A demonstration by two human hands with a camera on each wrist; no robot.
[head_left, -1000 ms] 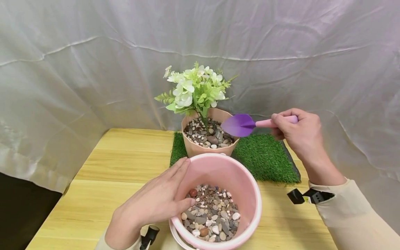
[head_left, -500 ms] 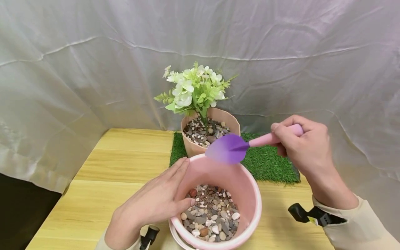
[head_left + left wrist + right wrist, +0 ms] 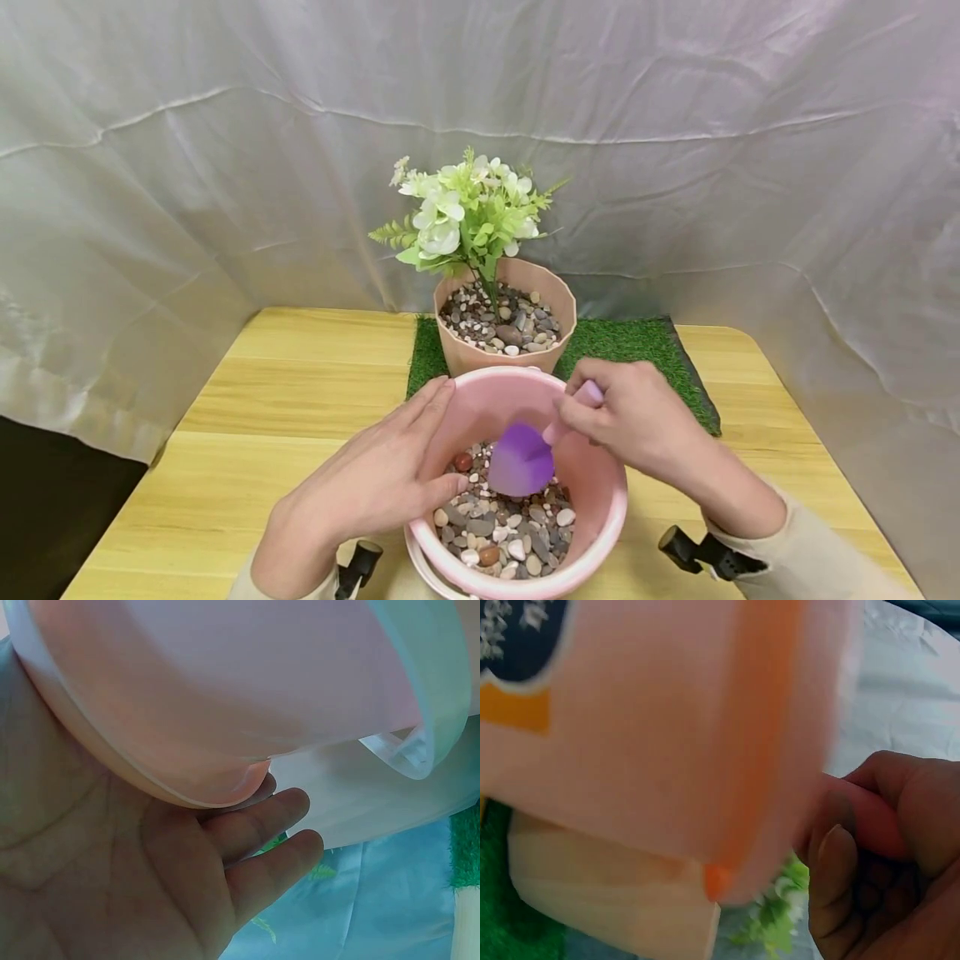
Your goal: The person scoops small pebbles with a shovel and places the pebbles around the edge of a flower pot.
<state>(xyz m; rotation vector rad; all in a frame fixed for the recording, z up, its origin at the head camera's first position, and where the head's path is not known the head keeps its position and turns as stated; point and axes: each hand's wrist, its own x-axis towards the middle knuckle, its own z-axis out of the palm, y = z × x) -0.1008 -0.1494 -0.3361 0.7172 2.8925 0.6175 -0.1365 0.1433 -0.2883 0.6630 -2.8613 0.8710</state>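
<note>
A pink bucket [image 3: 613,508], partly filled with mixed pebbles [image 3: 498,525], stands at the front of the table. My left hand [image 3: 367,471] holds its left rim, thumb inside and fingers along the outer wall; the left wrist view shows the fingers [image 3: 262,817] against the bucket's outside. Over the bucket's right rim, my right hand [image 3: 630,412] grips the pink handle of a small purple trowel [image 3: 521,462]. The blade is inside the bucket above the pebbles; whether its tip touches them I cannot tell. In the right wrist view the handle [image 3: 874,817] lies within curled fingers.
Just behind the bucket stands a peach flowerpot [image 3: 498,360] with pebbles and a white-flowered green plant [image 3: 472,217]. It rests on a green artificial turf mat [image 3: 633,342]. Grey cloth [image 3: 300,167] hangs behind the wooden table [image 3: 292,400].
The right hand has brought the trowel from beside the flowerpot, toward me and down, into the bucket. The left hand and the bucket have stayed in place.
</note>
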